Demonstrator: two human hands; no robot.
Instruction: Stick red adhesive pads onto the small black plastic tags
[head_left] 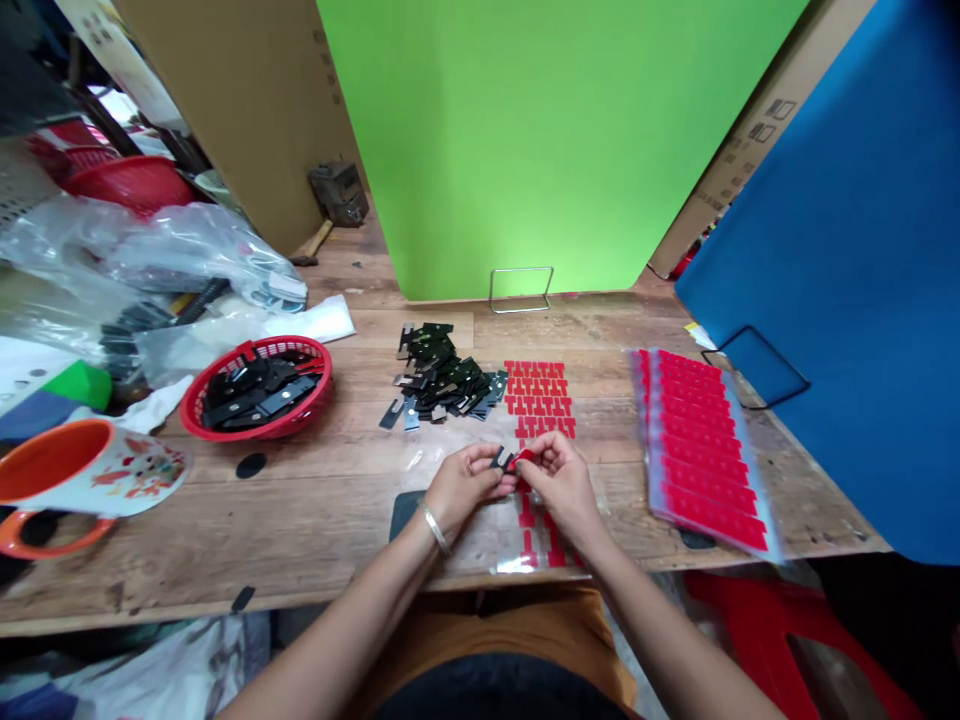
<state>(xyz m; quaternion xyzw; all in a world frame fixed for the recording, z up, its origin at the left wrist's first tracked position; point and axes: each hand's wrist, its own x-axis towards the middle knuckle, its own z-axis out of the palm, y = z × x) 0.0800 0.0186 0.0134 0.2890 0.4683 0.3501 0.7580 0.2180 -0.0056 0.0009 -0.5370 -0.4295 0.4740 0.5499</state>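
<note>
My left hand is closed in a pinch on a small black piece just above the wooden table's near edge. Fingertip to fingertip with it, my right hand pinches a small red sticker against that piece. Beneath both hands lies a clear sheet with rows of red T-shaped stickers. A loose pile of black pieces sits just beyond the hands, to the left of the sheet.
A red basket holding more black pieces stands at the left. A stack of red sticker sheets lies at the right. An orange-and-white mug, plastic bags, a green board and a blue board surround the table.
</note>
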